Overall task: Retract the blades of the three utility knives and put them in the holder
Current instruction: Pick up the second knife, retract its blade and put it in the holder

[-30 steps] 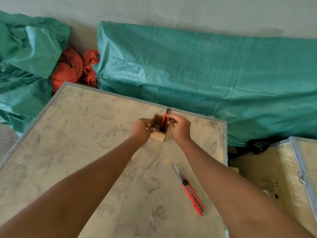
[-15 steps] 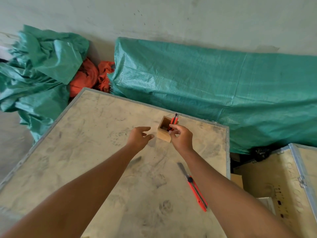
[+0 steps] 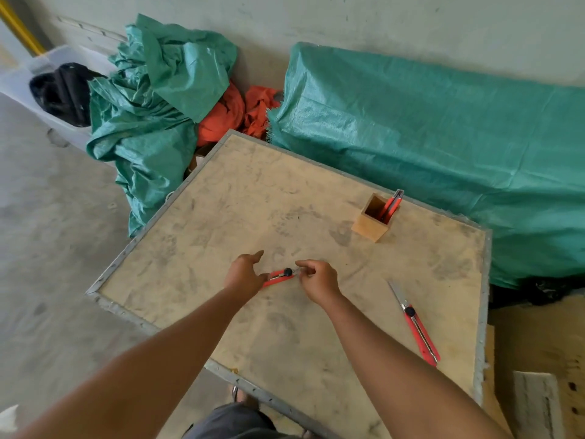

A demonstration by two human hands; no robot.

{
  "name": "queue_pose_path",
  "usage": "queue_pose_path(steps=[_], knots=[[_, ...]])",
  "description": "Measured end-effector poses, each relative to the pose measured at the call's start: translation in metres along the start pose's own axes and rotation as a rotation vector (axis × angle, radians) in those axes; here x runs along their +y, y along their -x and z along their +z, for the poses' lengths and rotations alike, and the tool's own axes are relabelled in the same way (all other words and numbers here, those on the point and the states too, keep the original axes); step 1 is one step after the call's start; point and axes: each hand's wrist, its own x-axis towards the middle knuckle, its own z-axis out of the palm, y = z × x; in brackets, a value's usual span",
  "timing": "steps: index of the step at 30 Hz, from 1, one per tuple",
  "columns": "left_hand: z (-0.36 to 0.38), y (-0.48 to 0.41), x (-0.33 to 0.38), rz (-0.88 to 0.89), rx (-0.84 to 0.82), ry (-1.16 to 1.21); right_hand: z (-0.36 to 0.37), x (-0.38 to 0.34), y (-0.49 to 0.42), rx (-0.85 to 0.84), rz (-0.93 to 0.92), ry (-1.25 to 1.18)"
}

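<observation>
At the far left, a black plastic bag sits in a pale bin against the wall, and beside it lies a crumpled heap of green woven tarpaulin with a bundle of orange cloth tucked behind it. In front stands the dusty plywood crate top with a grey metal rim, which serves as the work surface.

Near the middle of that surface, the left hand rests with its fingers loosely curled over the handle end of a red utility knife with a black slider knob, the thumb stretched forward and apart from the other fingers. The knife lies flat on the board, running across between the two hands. The right hand meets it from the other side, thumb and forefinger pressed together in a pinch at the metal tip; the tip itself is hidden by the fingers, so how far the blade stands out cannot be told.

Further back and to the right, a small square wooden holder stands upright near the far edge of the crate, well apart from the hands. One red utility knife stands inside it, leaning against the right wall with its grey end poking above the rim.

Near the crate's right edge a third red utility knife with its silver blade extended lies flat, blade pointing away from the person, untouched by either hand. Behind the crate a long shape is covered by a smooth green tarpaulin sheet.
</observation>
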Motion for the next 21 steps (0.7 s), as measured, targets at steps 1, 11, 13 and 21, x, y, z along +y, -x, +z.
queue_pose_path(steps=[1, 11, 13, 21], knots=[[0.002, 0.0, -0.009, -0.002, -0.012, -0.046, 0.009, 0.001, 0.0, -0.013, 0.03, -0.002], [0.014, -0.003, -0.041, 0.191, -0.063, -0.309, 0.053, 0.005, -0.01, 0.092, 0.14, 0.006], [0.015, 0.002, -0.044, 0.221, -0.044, -0.297, 0.054, 0.004, -0.009, 0.118, 0.138, 0.008], [0.01, 0.036, -0.026, 0.268, 0.04, -0.102, 0.035, -0.011, 0.009, 0.156, 0.229, -0.426]])
